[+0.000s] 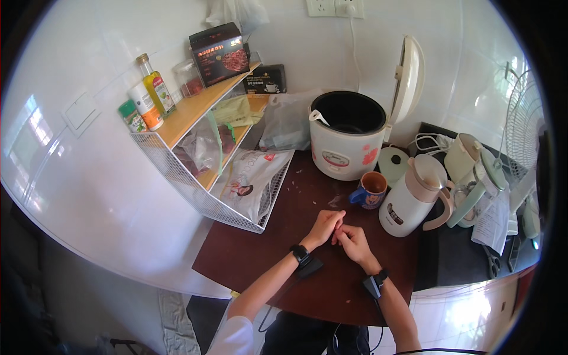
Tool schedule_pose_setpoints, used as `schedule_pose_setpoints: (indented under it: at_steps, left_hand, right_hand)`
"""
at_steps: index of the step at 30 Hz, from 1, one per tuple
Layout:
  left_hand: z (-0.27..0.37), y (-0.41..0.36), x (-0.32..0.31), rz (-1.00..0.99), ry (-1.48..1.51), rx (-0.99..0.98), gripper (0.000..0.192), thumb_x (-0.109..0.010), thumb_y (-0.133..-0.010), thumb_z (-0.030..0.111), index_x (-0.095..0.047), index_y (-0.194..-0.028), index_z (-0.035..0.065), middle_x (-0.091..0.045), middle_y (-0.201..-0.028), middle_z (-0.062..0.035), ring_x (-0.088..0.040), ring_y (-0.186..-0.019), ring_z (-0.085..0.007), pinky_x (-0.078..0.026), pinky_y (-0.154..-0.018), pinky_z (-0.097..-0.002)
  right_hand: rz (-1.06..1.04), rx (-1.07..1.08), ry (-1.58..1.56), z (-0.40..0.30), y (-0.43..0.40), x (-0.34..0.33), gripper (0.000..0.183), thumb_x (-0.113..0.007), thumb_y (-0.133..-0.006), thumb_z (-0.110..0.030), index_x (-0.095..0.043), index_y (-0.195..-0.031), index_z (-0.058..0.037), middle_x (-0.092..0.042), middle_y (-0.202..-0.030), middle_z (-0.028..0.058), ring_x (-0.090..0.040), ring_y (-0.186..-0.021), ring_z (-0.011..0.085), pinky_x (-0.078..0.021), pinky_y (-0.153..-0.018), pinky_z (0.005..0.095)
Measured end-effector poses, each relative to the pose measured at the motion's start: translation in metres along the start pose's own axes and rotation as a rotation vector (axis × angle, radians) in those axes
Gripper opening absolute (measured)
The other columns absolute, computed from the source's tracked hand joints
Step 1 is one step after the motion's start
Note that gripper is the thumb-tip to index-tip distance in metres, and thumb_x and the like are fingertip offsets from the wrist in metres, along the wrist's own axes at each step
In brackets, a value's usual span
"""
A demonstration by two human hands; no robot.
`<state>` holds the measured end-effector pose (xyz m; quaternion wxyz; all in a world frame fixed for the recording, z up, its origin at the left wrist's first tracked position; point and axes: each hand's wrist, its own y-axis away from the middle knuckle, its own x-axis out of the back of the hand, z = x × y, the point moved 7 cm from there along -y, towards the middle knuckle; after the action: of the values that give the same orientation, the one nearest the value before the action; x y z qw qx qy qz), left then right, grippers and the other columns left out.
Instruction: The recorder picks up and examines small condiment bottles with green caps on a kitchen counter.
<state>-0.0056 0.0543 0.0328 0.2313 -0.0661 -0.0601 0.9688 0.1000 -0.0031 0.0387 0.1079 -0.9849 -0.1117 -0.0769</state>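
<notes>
Over the dark red-brown tabletop (235, 248), my left hand (325, 227) and my right hand (355, 243) meet with their fingers curled in. The fingertips touch or overlap, and I see no object between them, though the undersides are hidden. Just beyond sits a blue mug (371, 191) with an orange-brown inside, its handle turned left. A white rice cooker (346, 151) stands behind it, lid (408, 80) raised, with a white scoop handle (317, 116) over the rim of its dark pot. Right of the mug is a white thermal jug (404, 208).
At left, a mesh-sided shelf (173, 171) carries bottles, a jar, boxes and bags. A green glass lid (392, 162) lies behind the jug. Farther right are a glass kettle (470, 199), scissors (492, 262) and a wire-guarded fan (526, 124). Cables trail from both wrist devices.
</notes>
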Motion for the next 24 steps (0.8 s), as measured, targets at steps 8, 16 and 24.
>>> schedule_pose_setpoints:
  at_steps: [8,16,24]
  left_hand:
    - [0.16,0.037,0.02,0.011,-0.817,-0.345,0.013,-0.063,-0.098,0.01,-0.069,-0.09,0.0016,-0.063,-0.095,-0.009,-0.061,-0.072,-0.0161,-0.048,-0.063,-0.0285]
    - [0.386,0.102,0.146,0.624,-1.268,-0.635,0.056,-0.076,-0.082,0.005,-0.053,-0.132,0.0011,-0.053,-0.129,-0.0147,-0.051,-0.123,-0.0312,-0.042,-0.107,-0.0417]
    - [0.463,0.101,0.271,1.12,-1.941,-0.484,0.073,-0.075,-0.082,0.023,-0.042,-0.139,-0.0059,-0.043,-0.133,-0.0286,-0.041,-0.126,-0.0437,-0.039,-0.106,-0.0539]
  right_hand:
    - [-0.012,0.032,-0.079,0.003,0.004,0.001,0.025,-0.05,-0.093,-0.009,-0.067,-0.078,0.0003,-0.069,-0.076,0.0054,-0.062,-0.071,0.0113,-0.0496,-0.066,0.0274]
    - [-0.008,0.066,-0.027,-0.019,-0.005,0.013,0.026,-0.056,-0.095,-0.013,-0.067,-0.078,0.0032,-0.068,-0.069,0.009,-0.066,-0.065,0.0141,-0.0506,-0.064,0.0298]
    - [0.027,0.047,-0.052,-0.011,0.001,0.006,0.026,-0.055,-0.094,-0.012,-0.067,-0.077,0.0028,-0.068,-0.069,0.0075,-0.064,-0.065,0.0132,-0.0497,-0.063,0.0297]
